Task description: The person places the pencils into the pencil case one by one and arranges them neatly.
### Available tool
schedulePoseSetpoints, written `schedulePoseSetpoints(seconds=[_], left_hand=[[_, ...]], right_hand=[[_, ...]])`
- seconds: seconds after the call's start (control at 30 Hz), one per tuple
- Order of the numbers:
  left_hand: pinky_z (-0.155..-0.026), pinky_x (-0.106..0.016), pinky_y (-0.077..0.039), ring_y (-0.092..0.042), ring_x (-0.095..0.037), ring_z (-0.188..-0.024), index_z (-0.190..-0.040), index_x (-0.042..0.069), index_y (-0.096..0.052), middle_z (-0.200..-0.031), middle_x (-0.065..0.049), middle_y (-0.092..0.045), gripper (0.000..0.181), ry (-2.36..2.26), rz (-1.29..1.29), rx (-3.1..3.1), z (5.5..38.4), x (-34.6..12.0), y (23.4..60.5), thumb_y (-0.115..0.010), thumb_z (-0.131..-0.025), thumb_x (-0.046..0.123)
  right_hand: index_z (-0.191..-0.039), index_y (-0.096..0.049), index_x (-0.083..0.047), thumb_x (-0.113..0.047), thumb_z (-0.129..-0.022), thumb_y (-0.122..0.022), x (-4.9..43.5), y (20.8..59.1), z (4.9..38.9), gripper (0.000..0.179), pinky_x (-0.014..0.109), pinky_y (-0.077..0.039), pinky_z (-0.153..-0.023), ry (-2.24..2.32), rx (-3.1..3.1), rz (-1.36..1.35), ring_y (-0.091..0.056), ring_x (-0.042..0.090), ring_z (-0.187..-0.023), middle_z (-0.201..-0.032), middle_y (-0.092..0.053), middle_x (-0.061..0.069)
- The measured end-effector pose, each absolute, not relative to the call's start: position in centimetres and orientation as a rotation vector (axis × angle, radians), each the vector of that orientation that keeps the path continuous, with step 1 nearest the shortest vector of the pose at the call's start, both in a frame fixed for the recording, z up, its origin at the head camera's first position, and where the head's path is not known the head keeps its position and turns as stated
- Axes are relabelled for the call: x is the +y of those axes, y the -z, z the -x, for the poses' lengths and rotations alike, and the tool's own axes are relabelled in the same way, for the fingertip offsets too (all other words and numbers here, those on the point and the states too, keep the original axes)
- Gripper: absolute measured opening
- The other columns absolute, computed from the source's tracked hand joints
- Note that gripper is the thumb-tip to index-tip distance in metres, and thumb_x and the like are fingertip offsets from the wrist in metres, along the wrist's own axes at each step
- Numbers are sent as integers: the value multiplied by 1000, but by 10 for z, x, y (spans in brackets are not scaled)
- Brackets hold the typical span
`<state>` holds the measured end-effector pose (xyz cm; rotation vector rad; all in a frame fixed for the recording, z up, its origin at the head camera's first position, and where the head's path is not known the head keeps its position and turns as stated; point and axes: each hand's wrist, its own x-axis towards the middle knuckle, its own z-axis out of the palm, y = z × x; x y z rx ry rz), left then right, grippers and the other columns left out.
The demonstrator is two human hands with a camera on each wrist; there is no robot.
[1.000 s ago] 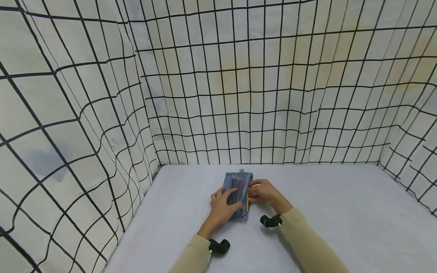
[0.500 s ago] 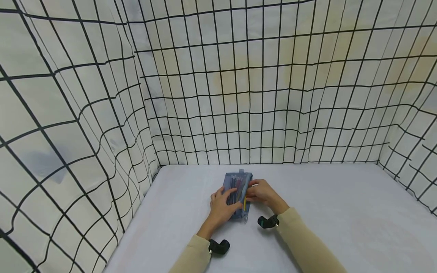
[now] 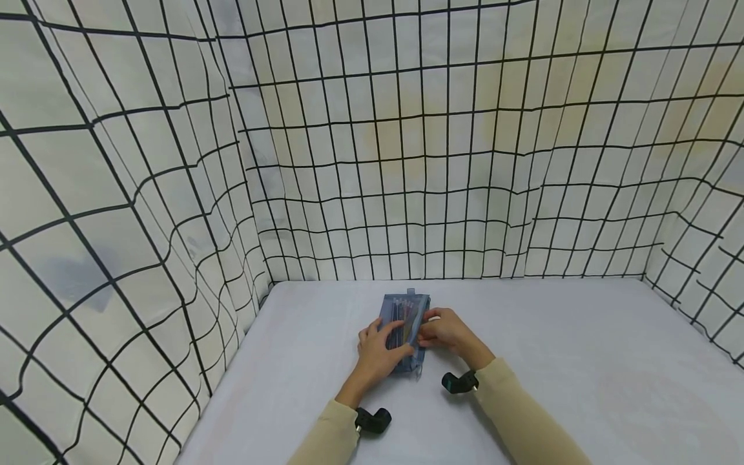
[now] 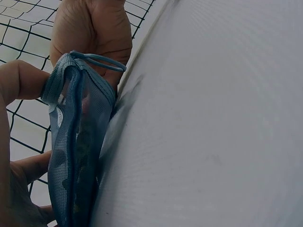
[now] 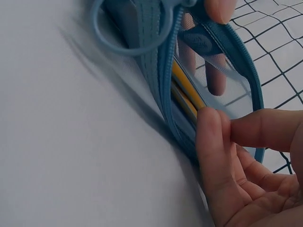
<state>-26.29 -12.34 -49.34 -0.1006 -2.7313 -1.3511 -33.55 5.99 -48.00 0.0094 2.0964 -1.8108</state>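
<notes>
A blue mesh zip pouch (image 3: 411, 309) lies on the white table with several slim, pen-like items showing through it. My left hand (image 3: 376, 352) holds it down from the left, fingers spread over the mesh and thumb at the near end of the zipped edge. At the right side the zip gapes open, seen in the right wrist view. There my right hand (image 5: 236, 175) reaches into the opening, thumb and fingertips pinched at the end of a yellow pencil (image 5: 187, 84), most of which is inside the pouch. A blue loop (image 4: 102, 60) hangs at the pouch's near corner.
The white tabletop (image 3: 581, 361) spreads around the pouch on all sides. Black netting (image 3: 372, 161) over pale sheeting encloses the table at the back and both sides. A black wrist camera (image 3: 374, 420) sits on the left wrist, another black camera (image 3: 459, 382) on the right.
The yellow pencil, seen along the pouch's right edge before, has gone into the pouch and no longer shows in the head view. My right hand has shifted slightly left; the left hand stays put.
</notes>
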Motion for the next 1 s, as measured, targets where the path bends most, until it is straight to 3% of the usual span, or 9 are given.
schedulePoseSetpoints(seconds=[0.23,0.47,0.7,1.0], left_hand=[[-110,-72,-27,-23,-44,-145,-142,23,-60,-163,-20,-30,68,1347,121,-2734,264,-125,494,-73,-79,45],[-109,-74,-27,-20,-44,-147,-143,26,-59,-164,-20,-28,69,1363,128,-2744,262,-127,495,-77,-80,48],[-110,-74,-27,-18,-44,-148,-141,31,-61,-166,-19,-25,70,1350,154,-2772,262,-125,495,-79,-78,55],[-112,-72,-23,-19,-47,-146,-133,28,-66,-164,-25,-25,63,1208,235,-2818,265,-123,499,-80,-80,56]], right_hand=[[-130,-57,4,-5,-96,-62,71,477,330,35,30,-60,-65,1717,2164,51,-67,17,-71,-88,-70,13],[-120,-62,3,-10,-96,-62,87,477,320,27,34,-60,-70,1584,2291,176,-66,19,-76,-95,-71,14],[-115,-64,0,-15,-96,-65,113,474,313,25,33,-59,-70,1466,2391,281,-66,20,-74,-90,-68,11],[-115,-63,-2,-17,-97,-65,144,476,300,23,32,-56,-70,1383,2453,320,-64,20,-74,-86,-67,9]])
